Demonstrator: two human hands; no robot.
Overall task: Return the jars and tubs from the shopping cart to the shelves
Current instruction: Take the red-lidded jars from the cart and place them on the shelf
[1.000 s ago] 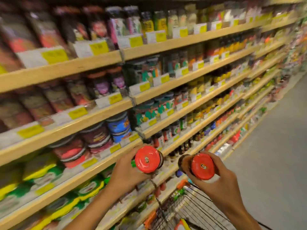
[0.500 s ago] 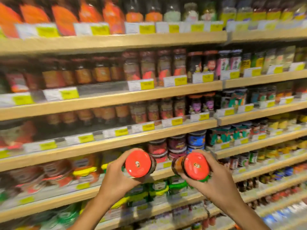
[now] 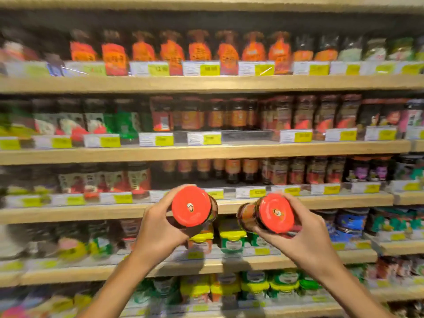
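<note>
Since 0.5 s ago: view has swung further left and up, shelving now faces the camera squarely; both hands stay raised, jars a little further apart. Cart, seen 1.0 s ago, out of frame.

Labels: all shelf print motion-blurred, unreadable. Price tags (image 3: 209, 138) white with yellow blocks, no figures legible. Each jar lid carries a small portrait-style emblem at centre; no brand text readable.

Left hand (image 3: 158, 235): fingers curled round the left jar (image 3: 192, 206), gripping its body, thumb near the lid rim. Right hand (image 3: 305, 239): fingers wrapped round the right jar (image 3: 275, 213), gripping it likewise.

Count: two jars, one per hand, both with red-orange lids tilted toward the camera, held in air before the wooden shelf edge (image 3: 321, 200), apart from each other.
</note>
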